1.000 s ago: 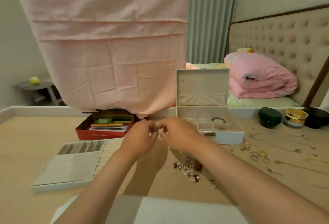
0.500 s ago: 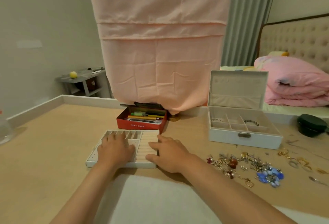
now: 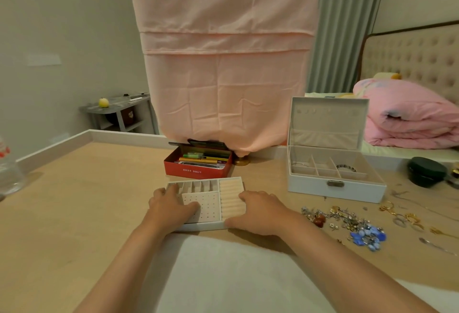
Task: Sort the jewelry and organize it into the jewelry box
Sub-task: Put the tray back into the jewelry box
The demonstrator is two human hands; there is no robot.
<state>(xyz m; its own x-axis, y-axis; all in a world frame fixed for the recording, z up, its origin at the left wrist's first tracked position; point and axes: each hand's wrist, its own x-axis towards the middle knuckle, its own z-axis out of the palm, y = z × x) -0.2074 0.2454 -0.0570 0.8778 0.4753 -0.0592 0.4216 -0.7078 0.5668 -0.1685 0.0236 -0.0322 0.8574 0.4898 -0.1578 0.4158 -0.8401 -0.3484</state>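
The left hand (image 3: 171, 207) lies flat over the near-left corner of the white removable jewelry tray (image 3: 207, 203), hiding part of its peg-hole panel, while the right hand (image 3: 258, 213) grips the tray's near-right corner, covering the ends of the ring rolls. The white open-lidded jewelry box (image 3: 332, 163) stands toward the far right of the light wooden table (image 3: 74, 200), a bracelet dimly visible inside. Near the right edge lies a blurred heap of loose mixed jewelry (image 3: 352, 223); the table's left half lies open.
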